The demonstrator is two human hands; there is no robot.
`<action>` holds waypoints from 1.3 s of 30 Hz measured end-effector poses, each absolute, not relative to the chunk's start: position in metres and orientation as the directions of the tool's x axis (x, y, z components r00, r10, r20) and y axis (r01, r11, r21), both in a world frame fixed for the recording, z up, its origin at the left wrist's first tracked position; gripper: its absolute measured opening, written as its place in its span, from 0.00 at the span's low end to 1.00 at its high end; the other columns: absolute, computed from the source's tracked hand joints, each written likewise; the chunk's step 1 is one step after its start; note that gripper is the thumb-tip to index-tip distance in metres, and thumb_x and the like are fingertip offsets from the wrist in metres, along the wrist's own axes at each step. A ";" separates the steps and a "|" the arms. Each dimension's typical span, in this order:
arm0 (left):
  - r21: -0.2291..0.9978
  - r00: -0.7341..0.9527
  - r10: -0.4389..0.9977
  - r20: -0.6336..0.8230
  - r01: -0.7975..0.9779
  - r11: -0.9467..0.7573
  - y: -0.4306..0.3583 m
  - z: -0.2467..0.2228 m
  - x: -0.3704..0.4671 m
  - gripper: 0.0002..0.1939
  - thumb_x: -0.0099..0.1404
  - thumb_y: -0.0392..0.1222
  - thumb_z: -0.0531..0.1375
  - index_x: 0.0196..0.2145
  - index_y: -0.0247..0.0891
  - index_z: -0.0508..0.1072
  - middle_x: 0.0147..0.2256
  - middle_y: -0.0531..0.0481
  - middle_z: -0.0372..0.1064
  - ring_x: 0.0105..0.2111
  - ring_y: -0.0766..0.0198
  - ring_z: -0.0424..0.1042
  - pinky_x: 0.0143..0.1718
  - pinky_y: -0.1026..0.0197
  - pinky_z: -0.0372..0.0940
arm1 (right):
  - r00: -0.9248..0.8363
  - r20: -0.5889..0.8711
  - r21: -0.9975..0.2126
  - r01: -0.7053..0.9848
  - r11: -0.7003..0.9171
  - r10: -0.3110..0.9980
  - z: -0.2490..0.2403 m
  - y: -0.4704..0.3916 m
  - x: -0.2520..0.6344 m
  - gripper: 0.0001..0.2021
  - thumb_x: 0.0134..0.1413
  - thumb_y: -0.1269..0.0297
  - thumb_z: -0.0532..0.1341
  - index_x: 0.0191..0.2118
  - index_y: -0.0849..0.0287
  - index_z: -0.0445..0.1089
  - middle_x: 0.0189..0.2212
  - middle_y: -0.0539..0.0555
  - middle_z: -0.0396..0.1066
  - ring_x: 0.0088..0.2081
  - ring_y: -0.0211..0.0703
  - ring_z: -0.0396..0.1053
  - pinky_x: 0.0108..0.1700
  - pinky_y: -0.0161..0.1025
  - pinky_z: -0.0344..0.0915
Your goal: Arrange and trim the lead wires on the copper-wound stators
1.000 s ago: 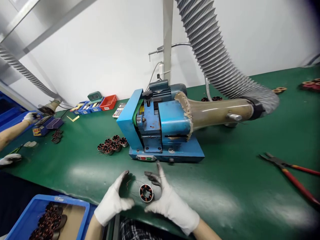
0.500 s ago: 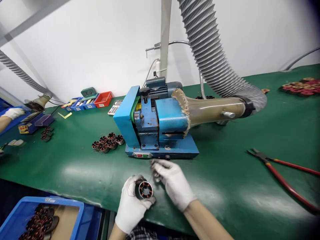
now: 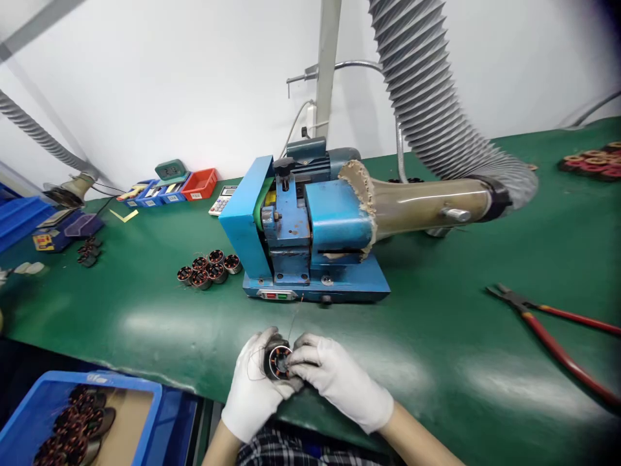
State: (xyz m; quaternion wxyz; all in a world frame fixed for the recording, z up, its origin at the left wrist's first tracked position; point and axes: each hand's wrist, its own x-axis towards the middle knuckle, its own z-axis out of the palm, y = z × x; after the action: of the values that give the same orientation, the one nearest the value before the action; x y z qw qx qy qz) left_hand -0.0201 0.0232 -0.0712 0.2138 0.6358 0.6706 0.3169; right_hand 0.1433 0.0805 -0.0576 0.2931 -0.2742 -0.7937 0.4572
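Observation:
A round motor stator [image 3: 280,364] with copper windings and a bright metal rim is held low over the front of the bench, its open end facing me. My left hand [image 3: 256,382], in a white glove, wraps round it from the left. From the right, my gloved right hand [image 3: 334,378] has its fingers drawn together against the stator's rim and opening. Whether a wire is pinched there is hidden. Thin loose wires stick out of the stator; one rises toward the blue belt machine [image 3: 286,239], another loops over the left glove.
Several stators [image 3: 209,268] stand left of the machine. A blue bin [image 3: 155,414] with more stators is at lower left. Red-handled cutters [image 3: 528,314] lie on the right. A grey ribbed hose [image 3: 422,90] hangs over the machine. Small trays [image 3: 200,184] are at the back.
My right hand has come down from near the machine's base to the stator, its fingers now touching the rim. My left hand keeps hold. The co-worker's glove at far left has left its place.

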 end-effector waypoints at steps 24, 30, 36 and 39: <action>0.665 -0.078 0.991 0.112 0.747 -0.016 0.021 -0.060 -0.021 0.30 0.43 0.41 0.65 0.45 0.37 0.61 0.44 0.47 0.62 0.45 0.62 0.63 0.50 0.54 0.60 | -0.807 0.192 -0.199 0.525 0.828 0.558 -0.041 0.088 0.145 0.10 0.48 0.74 0.57 0.38 0.59 0.68 0.27 0.52 0.67 0.28 0.44 0.61 0.30 0.40 0.52; 0.607 -0.029 0.998 0.058 0.795 -0.012 0.021 -0.055 -0.023 0.23 0.45 0.44 0.64 0.39 0.38 0.65 0.42 0.48 0.64 0.49 0.57 0.60 0.54 0.47 0.55 | -0.773 0.341 -0.147 0.519 0.842 0.535 -0.070 0.109 0.195 0.10 0.47 0.77 0.55 0.35 0.60 0.69 0.24 0.51 0.66 0.26 0.41 0.59 0.30 0.39 0.50; 0.629 -0.118 0.980 0.159 0.778 -0.009 0.013 -0.027 -0.015 0.40 0.39 0.36 0.64 0.51 0.36 0.55 0.48 0.43 0.58 0.49 0.57 0.62 0.50 0.52 0.61 | -0.463 0.574 -0.321 0.632 0.706 0.676 -0.060 0.109 0.235 0.10 0.56 0.72 0.52 0.40 0.61 0.68 0.30 0.54 0.69 0.29 0.39 0.64 0.33 0.35 0.58; 0.419 -0.027 0.884 0.467 0.887 -0.194 0.007 0.005 0.000 0.41 0.45 0.39 0.62 0.55 0.35 0.50 0.55 0.38 0.48 0.56 0.55 0.52 0.54 0.51 0.57 | -0.585 0.488 -0.511 0.409 0.756 0.647 -0.041 0.091 0.210 0.12 0.58 0.70 0.50 0.45 0.57 0.67 0.35 0.53 0.69 0.35 0.36 0.65 0.37 0.32 0.60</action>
State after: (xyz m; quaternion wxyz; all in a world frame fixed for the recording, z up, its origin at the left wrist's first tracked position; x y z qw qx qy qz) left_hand 0.0000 0.0071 0.0055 -0.0025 0.6974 0.6347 0.3328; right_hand 0.2102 0.0913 -0.0409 0.3403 -0.3026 -0.8729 0.1750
